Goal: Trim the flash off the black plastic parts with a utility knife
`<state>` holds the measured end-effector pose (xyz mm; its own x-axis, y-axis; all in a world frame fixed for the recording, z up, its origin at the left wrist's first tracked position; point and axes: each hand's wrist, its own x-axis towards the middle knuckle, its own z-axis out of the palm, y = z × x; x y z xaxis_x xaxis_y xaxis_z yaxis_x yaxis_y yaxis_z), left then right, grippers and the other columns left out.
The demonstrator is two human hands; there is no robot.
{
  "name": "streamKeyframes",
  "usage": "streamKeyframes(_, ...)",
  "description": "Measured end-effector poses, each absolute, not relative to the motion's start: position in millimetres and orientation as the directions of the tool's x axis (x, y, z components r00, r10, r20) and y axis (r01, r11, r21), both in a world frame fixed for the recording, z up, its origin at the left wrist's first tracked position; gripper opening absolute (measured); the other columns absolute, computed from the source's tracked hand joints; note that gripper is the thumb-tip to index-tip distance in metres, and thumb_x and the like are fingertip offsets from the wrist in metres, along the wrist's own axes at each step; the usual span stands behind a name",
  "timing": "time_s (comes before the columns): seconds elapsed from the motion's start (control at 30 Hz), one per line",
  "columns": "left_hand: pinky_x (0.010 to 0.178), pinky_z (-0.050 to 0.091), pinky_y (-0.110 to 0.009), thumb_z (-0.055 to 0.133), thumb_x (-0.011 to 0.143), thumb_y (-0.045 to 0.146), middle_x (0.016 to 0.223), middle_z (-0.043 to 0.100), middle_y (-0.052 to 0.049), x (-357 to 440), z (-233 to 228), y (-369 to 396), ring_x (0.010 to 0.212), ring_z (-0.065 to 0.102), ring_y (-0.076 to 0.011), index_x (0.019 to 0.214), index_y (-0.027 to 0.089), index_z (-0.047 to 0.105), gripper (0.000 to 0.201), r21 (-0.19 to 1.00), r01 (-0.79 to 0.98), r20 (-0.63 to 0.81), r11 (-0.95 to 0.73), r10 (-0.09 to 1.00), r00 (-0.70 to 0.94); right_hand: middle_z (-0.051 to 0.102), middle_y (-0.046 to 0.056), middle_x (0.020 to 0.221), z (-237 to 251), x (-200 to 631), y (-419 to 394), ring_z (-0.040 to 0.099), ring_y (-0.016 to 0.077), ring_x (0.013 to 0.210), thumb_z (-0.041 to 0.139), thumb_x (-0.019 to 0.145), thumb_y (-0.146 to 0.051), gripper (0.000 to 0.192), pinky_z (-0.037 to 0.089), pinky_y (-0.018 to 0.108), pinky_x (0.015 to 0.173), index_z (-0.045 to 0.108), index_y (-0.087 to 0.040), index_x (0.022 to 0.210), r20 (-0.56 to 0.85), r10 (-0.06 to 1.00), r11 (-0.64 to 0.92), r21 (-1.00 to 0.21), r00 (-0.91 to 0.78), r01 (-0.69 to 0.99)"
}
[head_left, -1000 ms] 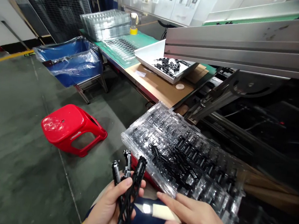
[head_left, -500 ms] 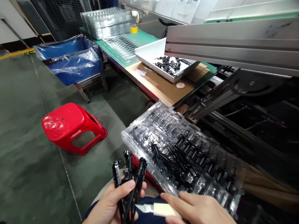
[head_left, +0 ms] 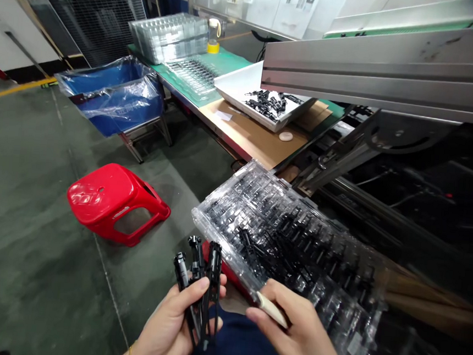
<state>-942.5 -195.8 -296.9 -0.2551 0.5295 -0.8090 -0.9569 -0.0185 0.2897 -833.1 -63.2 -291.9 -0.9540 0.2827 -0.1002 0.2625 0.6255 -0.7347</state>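
My left hand (head_left: pixel 174 327) grips a bundle of black plastic parts (head_left: pixel 199 273) that stick up above my fingers. My right hand (head_left: pixel 297 337) holds a small knife with a cream handle (head_left: pixel 272 311), its tip pointing up-left toward the near edge of a clear blister tray (head_left: pixel 284 242). The tray lies tilted in front of me, its pockets filled with several black parts and more loose ones piled on top. Both hands sit close together just below the tray's near-left corner.
A red plastic stool (head_left: pixel 114 202) lies tipped on the floor to the left. Beyond it stands a blue bin lined with plastic (head_left: pixel 111 97). The bench holds a white tray of black parts (head_left: pixel 244 90) and stacked clear trays (head_left: pixel 170 36). A metal conveyor frame (head_left: pixel 386 74) overhangs on the right.
My right hand has lifted and turned the knife from lying flat toward the tray's near edge. My left hand has shifted the black parts slightly left and up.
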Motion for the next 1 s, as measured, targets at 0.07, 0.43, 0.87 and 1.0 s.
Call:
streamKeyframes(0.07,0.045,0.046,-0.022,0.051,0.067,0.015,0.070,0.060,-0.007,-940.4,-295.1,-192.5,0.052,0.052,-0.0110,0.082,0.008,0.056,0.017,0.339,-0.940,-0.807,-0.022,0.507,-0.303,0.048,0.001,0.069,-288.1,-841.8,-72.5,0.045,0.0089,0.060,0.043,0.073,-0.023,0.009,0.037,0.019,0.053,0.048,-0.017,0.077,-0.134,0.289,0.463,-0.847,-0.948,0.261)
streamKeyframes(0.43,0.061,0.045,-0.023,0.051,0.068,0.015,0.079,0.061,-0.006,-936.1,-318.8,-193.8,0.070,0.055,-0.0145,0.095,0.012,0.050,0.027,0.427,-0.897,-0.724,-0.113,0.552,-0.414,0.049,0.007,0.068,-318.5,-855.2,-103.1,0.046,0.0123,0.066,0.040,0.070,-0.010,0.015,0.039,0.022,0.057,0.054,-0.012,0.072,0.237,0.348,0.674,-0.736,-0.907,0.066)
streamKeyframes(0.87,0.067,0.047,-0.028,0.050,0.067,0.010,0.091,0.057,-0.008,-956.8,-321.5,-205.3,0.080,0.054,-0.0166,0.092,0.008,0.050,0.025,0.206,-0.954,-0.794,-0.220,0.532,-0.294,0.051,0.001,0.056,-399.9,-819.3,-39.4,0.046,0.0148,0.051,0.037,0.072,-0.040,0.025,0.028,0.024,0.047,0.047,-0.018,0.071,-0.328,0.703,0.380,-0.577,-0.631,0.723)
streamKeyframes(1.0,0.067,0.046,-0.030,0.052,0.066,0.011,0.082,0.058,-0.008,-953.1,-321.0,-204.1,0.071,0.055,-0.0150,0.088,0.008,0.051,0.023,0.232,-0.958,-0.810,-0.170,0.512,-0.287,0.044,-0.001,0.048,-406.9,-823.1,-31.6,0.042,0.0122,0.049,0.042,0.069,-0.038,0.028,0.025,0.022,0.047,0.042,-0.016,0.052,-0.398,0.686,0.264,-0.645,-0.609,0.718)
